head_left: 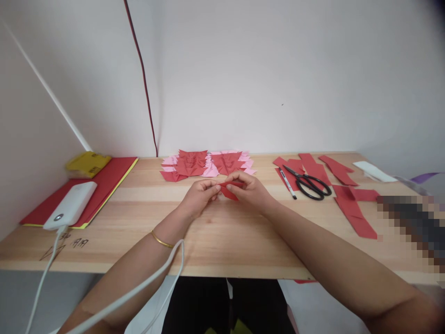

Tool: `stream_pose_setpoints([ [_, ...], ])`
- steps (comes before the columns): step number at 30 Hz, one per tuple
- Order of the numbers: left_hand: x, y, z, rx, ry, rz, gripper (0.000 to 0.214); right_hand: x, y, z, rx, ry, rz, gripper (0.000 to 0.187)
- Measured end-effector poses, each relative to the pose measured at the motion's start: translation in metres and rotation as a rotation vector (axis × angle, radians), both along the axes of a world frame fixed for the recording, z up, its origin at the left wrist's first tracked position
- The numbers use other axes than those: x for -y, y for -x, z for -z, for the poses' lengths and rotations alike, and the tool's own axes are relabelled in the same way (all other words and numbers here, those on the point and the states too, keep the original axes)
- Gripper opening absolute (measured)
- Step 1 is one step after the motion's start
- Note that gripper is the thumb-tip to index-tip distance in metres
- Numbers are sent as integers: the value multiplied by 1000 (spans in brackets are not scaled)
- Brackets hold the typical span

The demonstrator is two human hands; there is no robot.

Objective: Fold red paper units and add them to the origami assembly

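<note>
Between my two hands, over the middle of the wooden table (pixel 222 246), is a small piece of folded red paper (pixel 231 193). My left hand (pixel 201 195) pinches its left end between thumb and fingertips. On the other side my right hand (pixel 252 190) grips it, thumb pressed on the front and fingers curled behind. Part of the paper is hidden by the fingers. Just beyond my hands lie rows of folded red paper pieces (pixel 192 162) and folded pink paper pieces (pixel 210 168), stacked close together near the wall.
Right of my hands lie black-handled scissors (pixel 313 186), a pen (pixel 288 183) and red paper strips (pixel 354 213). At left, a white power bank (pixel 71 204) rests on red sheets (pixel 114 185) beside a yellow packet (pixel 88 164). Its white cable (pixel 139 287) crosses my left forearm.
</note>
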State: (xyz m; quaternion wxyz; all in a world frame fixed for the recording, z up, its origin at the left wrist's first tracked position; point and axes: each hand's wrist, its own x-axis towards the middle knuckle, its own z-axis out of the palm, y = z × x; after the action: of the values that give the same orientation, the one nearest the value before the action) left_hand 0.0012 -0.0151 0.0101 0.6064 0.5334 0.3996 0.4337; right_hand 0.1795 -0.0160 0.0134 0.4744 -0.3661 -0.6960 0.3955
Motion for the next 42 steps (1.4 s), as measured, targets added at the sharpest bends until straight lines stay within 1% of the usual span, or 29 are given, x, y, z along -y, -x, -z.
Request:
stream_pose_setpoints([
  [5,1,3,-4,-74,-109,-40,18,3,2,-3,6,-2,9,12],
  [8,1,3,-4,-132,-133,-69,19,3,4,-3,-32,11,1,11],
  [10,1,3,-3,-143,-105,-68,21,2,4,-2,-52,29,6,10],
  [15,0,0,-1,-49,-19,-26,22,1,4,0,-52,31,9,12],
  [22,1,0,1,-31,-5,-21,19,6,5,-5,-16,15,3,11],
  [26,1,-1,3,17,1,-24,16,4,6,-1,-52,19,-59,10],
  [29,1,-1,1,56,20,-27,13,4,7,0,-90,10,-101,10],
  [36,3,-2,-4,66,29,-33,14,7,8,-1,-79,37,-101,15],
  [39,3,-3,-3,70,59,-19,13,6,7,1,-62,9,-86,16],
  [42,3,-3,-1,87,66,-19,12,6,6,0,-23,-70,-56,19],
])
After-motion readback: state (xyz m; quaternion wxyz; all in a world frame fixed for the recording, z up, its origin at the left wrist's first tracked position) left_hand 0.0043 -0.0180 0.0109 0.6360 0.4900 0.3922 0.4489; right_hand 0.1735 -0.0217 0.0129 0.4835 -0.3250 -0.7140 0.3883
